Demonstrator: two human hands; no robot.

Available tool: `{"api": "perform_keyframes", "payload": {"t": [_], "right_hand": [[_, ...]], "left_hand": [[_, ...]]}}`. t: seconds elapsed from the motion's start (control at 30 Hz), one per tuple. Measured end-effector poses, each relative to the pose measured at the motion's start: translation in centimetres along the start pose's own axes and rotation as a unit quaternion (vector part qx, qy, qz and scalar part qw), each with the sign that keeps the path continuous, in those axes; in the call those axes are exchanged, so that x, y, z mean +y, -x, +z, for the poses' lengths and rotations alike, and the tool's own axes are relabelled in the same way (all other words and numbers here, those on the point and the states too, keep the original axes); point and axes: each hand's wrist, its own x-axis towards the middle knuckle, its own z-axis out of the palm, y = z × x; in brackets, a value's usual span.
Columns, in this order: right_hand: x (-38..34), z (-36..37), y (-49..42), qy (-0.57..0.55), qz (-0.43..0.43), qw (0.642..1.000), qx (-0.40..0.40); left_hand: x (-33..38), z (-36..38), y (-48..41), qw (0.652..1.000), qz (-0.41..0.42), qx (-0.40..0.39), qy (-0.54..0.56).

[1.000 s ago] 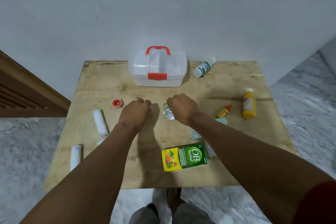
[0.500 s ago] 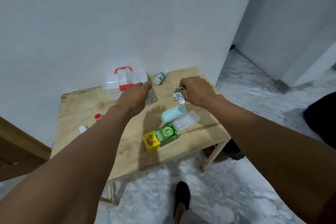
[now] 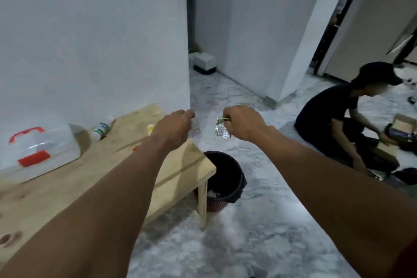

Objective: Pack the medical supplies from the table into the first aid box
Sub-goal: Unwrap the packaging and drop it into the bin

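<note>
Two hands reach out in the head view, well apart from each other, and each is closed on its own small item. The left hand (image 3: pixel 174 128) pinches a flat silvery strip (image 3: pixel 195 128) by its upper edge. The right hand (image 3: pixel 242 123) pinches a crumpled foil packet (image 3: pixel 222 131), which hangs below the fingers. Both items are held in the air past the far right corner of the table (image 3: pixel 187 167), above the floor and roughly over the black bin (image 3: pixel 225 174) beside the table leg. That position suggests they are being looked over or treated as waste rather than carried to the first aid box (image 3: pixel 42 153). The box sits far to the left on the table by the wall, its red latch facing out.

The box is smeared by blur, so its contents cannot be read. The left forearm covers much of the tabletop, leaving only a white bottle (image 3: pixel 100 129) and a yellow cap (image 3: pixel 150 128) visible. The print on the foil is illegible. A seated person (image 3: pixel 334 124) works on the floor at the right.
</note>
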Motion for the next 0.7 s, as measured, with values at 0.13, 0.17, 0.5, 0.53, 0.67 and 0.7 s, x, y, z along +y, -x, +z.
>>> {"api": "perform_keyframes", "payload": {"t": [0.13,0.17,0.5,0.53,0.67,0.7], "right_hand": [[7.9,-0.1,-0.4,-0.002,0.018,0.999,-0.039],[10.0,0.0,-0.9,0.0,0.018,0.998,-0.053],[19.6,7.0,-8.3,-0.029,-0.039,0.987,-0.15],[19.7,7.9,-9.3,-0.024,-0.045,0.985,-0.165],[20.9,12.3,-13.4,-0.003,-0.068,0.977,-0.201],[21.2,13.4,-14.5,-0.002,-0.07,0.975,-0.212]], "left_hand": [[6.3,3.8,-4.9,1.0,0.007,-0.021,0.006],[7.8,5.1,-6.3,1.0,0.006,-0.026,0.01],[10.5,14.3,-13.9,0.989,-0.071,-0.126,0.032],[9.9,15.1,-14.6,0.987,-0.08,-0.134,0.036],[7.7,18.3,-17.9,0.978,-0.118,-0.165,0.042],[7.2,19.0,-18.7,0.976,-0.129,-0.169,0.045]]}}
